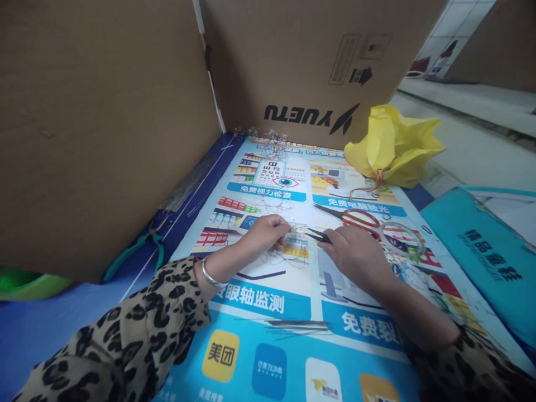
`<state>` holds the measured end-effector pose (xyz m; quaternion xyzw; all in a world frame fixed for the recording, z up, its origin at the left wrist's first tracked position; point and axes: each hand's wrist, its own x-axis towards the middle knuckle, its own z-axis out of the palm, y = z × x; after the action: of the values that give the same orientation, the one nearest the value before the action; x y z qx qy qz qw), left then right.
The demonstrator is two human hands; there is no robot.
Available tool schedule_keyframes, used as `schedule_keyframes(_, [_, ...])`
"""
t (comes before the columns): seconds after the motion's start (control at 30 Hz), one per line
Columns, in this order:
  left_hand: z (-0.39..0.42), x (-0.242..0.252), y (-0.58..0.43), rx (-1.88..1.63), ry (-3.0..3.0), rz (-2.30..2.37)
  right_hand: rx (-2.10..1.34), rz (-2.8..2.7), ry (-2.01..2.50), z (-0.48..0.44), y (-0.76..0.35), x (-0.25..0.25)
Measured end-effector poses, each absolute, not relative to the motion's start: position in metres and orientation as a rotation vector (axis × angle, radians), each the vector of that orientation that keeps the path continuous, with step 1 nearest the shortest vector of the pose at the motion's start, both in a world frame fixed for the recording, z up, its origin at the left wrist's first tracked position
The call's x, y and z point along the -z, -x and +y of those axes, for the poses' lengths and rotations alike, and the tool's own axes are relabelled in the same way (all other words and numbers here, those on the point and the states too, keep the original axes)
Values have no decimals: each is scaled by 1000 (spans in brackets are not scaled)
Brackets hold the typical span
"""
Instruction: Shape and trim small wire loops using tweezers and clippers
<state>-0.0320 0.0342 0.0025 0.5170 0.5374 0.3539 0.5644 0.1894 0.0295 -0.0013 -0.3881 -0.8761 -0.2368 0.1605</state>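
My left hand (268,234) is closed in a pinch on thin wire (295,223), which loops out from the fingertips over the printed sheet. My right hand (358,257) is wrapped round a dark, narrow-pointed tool (318,235); whether it is tweezers or small pliers I cannot tell. Its tip points left, close to the wire at my left fingers. Just beyond my right hand lie red-handled scissors (362,219), blades to the left. A clear ring-shaped roll (404,239) is to their right. Several dark straight wires (297,325) lie on the sheet nearer me.
Tall cardboard panels (104,111) wall off the left and back. Teal-handled pliers (136,251) and a bundle of wires (184,184) lie at left, near a green bowl (37,285). Yellow crumpled paper (393,148) and a teal bag (481,251) stand at right. Tangled wire (272,137) lies at the back.
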Motion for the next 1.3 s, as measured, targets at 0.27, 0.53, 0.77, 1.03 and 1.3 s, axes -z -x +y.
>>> schedule_keyframes(0.27, [31, 5, 29, -782, -1294, 1177, 523, -2354, 1173, 23, -185, 3])
schedule_keyframes(0.53, [23, 2, 25, -732, -1346, 1165, 567, -2404, 1064, 15, -182, -5])
schedule_keyframes(0.77, [17, -1, 21, -676, -1246, 1094, 555, -2509, 1016, 11, -176, -11])
schedule_keyframes(1.03, [12, -9, 20, -605, -1206, 1102, 270, -2375, 1008, 19, -180, 0])
schedule_keyframes(1.3, [12, -13, 24, -589, -1120, 1193, -46, -2358, 1092, 23, -189, 2])
